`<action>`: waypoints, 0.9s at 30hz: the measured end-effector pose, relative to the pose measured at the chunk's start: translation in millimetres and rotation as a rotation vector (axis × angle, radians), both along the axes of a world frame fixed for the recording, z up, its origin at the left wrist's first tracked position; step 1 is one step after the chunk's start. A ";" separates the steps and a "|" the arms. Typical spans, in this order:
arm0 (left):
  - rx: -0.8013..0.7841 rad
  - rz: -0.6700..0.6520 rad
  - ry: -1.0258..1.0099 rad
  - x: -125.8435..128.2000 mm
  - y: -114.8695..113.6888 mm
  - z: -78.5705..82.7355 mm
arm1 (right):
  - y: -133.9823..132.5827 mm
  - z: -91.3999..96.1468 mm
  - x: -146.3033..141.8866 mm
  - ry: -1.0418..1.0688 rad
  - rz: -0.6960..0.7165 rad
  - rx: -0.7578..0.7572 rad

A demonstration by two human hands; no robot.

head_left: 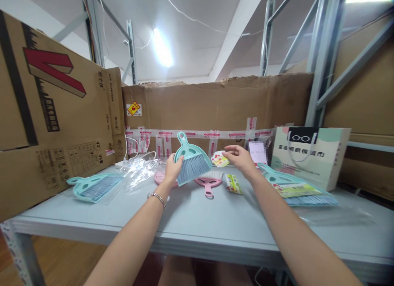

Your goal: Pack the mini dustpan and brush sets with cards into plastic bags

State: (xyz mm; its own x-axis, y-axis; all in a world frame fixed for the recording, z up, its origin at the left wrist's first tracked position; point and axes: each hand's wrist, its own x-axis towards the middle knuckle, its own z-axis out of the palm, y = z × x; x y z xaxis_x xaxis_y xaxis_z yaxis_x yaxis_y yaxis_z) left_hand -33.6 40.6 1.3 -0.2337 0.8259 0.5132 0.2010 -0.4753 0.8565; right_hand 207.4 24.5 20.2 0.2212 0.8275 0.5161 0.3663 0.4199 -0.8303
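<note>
My left hand is closed on a teal mini dustpan with a grey-bristled brush and holds it tilted above the table, handle up. My right hand pinches a small printed card just right of the dustpan. Below them on the grey table lie a pink dustpan and brush and a small green-yellow card. A silver bracelet sits on my left wrist.
Another teal dustpan set lies at the left beside clear plastic bags. A bagged teal set lies at the right before a paper shopping bag. Cardboard boxes wall in the left and back. Metal shelving rises behind.
</note>
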 end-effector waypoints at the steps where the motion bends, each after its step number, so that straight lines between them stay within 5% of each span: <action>1: -0.018 -0.014 -0.013 2.2 0.2 -2.1 | -4.7 2.8 -9.8 0.068 0.062 0.047; 7: -0.166 -0.165 -0.211 13.1 -2.4 -7.9 | -19.6 -7.0 -59.5 -0.094 0.047 0.182; 13: -0.257 -0.339 -0.337 15.9 -9.7 -3.5 | -16.1 -16.9 -64.8 -0.385 0.017 0.184; 22: -0.209 -0.234 -0.289 9.2 -1.9 -6.4 | -39.9 10.3 -41.0 -0.157 0.389 -0.117; 27: -0.187 -0.245 -0.262 8.8 -2.9 -7.0 | -49.5 23.0 -30.6 -0.105 0.280 0.129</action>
